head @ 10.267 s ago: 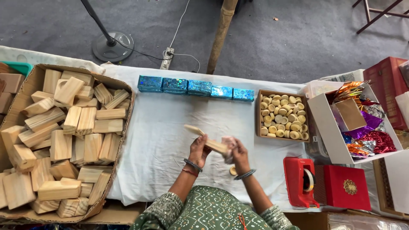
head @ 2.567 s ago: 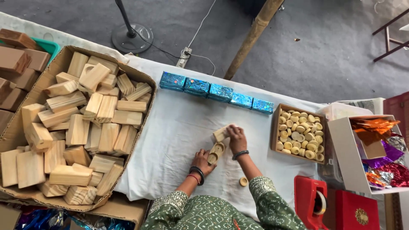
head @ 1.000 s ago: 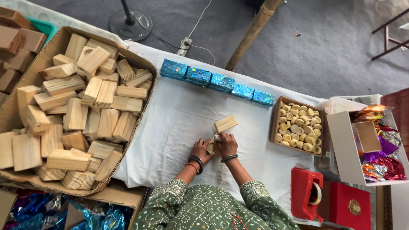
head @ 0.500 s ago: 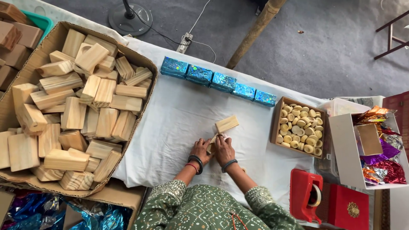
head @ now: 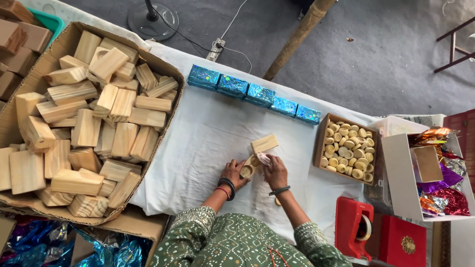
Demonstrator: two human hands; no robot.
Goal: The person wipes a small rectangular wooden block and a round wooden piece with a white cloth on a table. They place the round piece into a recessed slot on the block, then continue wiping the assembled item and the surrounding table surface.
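Observation:
My left hand (head: 231, 170) rests on the white cloth and steadies a small wooden block with round holes (head: 248, 168). My right hand (head: 275, 169) pinches a small pale cloth (head: 263, 158) just beside that block. A plain wooden block (head: 263, 144) lies on the cloth just beyond both hands. A small wooden disc (head: 277, 201) lies by my right forearm.
A big cardboard box (head: 170, 74) of wooden blocks fills the left. Several shiny blue wrapped blocks (head: 252, 94) line the far edge. A small box of wooden discs (head: 346, 147) sits right, with a red tape dispenser (head: 355, 226), a red box (head: 404, 244) and a white box of foil wrappers (head: 403, 178).
My right hand has lifted off the holed block and shifted right with the pale cloth, uncovering the block's holes. My left hand stays put.

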